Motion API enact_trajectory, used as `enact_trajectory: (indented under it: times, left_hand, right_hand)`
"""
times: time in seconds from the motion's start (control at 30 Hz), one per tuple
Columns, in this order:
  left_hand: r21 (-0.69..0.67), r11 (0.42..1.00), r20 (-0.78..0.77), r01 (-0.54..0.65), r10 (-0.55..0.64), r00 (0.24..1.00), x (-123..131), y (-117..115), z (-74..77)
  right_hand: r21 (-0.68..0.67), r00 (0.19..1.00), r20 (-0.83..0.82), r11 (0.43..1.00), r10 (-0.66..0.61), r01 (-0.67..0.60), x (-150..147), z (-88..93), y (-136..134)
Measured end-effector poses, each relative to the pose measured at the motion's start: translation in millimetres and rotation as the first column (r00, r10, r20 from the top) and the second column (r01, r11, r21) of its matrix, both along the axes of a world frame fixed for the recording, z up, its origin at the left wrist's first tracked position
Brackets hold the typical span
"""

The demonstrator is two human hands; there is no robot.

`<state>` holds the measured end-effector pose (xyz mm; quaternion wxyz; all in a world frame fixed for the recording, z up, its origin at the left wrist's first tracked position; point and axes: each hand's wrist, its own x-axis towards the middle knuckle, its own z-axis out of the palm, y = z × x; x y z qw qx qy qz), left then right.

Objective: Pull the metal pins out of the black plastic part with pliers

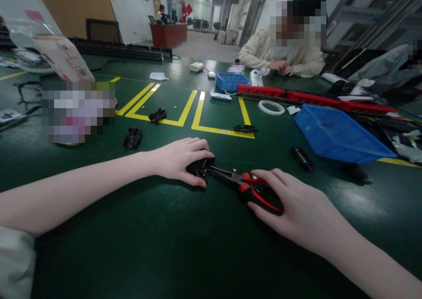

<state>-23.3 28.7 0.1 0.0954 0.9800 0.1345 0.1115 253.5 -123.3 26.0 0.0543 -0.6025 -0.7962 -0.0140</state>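
Note:
My left hand (184, 160) is closed around a small black plastic part (202, 169) low over the green tabletop, its fingers covering much of it. In my right hand (290, 198) is a pair of needle-nose pliers (245, 182) with red and black handles. The plier tips point left and meet the near side of the black part; what they pinch, if anything, is too small to make out. Similar black parts lie about: one (133, 137) left of my left hand, another (158, 114) behind it, and one (245, 128) on a yellow line.
A blue bin (339, 136) stands at the right, with black pieces (302, 158) in front. Farther back are a smaller blue bin (231, 82), a white tape ring (271, 107) and a long red strip (313, 99). A person (283, 57) sits across the table (184, 250).

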Motion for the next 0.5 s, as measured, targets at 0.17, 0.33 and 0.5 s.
enact_trajectory:
  times: [0.17,0.33,0.5]
  left_hand:
    - [0.0,1.0,-0.017,0.001,-0.001,1.0,0,1,0.3]
    - [-0.012,1.0,-0.016,0.002,-0.003,1.0,0,0,1.1]
    - [-0.012,1.0,-0.012,-0.009,0.009,1.0,-1,0,1.0]
  right_hand:
    - [-0.025,1.0,0.025,1.0,0.016,-0.015,4,3.5,1]
    - [-0.043,0.999,0.005,0.998,0.05,-0.049,9,1.0,4]
    - [0.014,0.995,0.031,0.996,0.093,-0.094,12,-4.2,9]
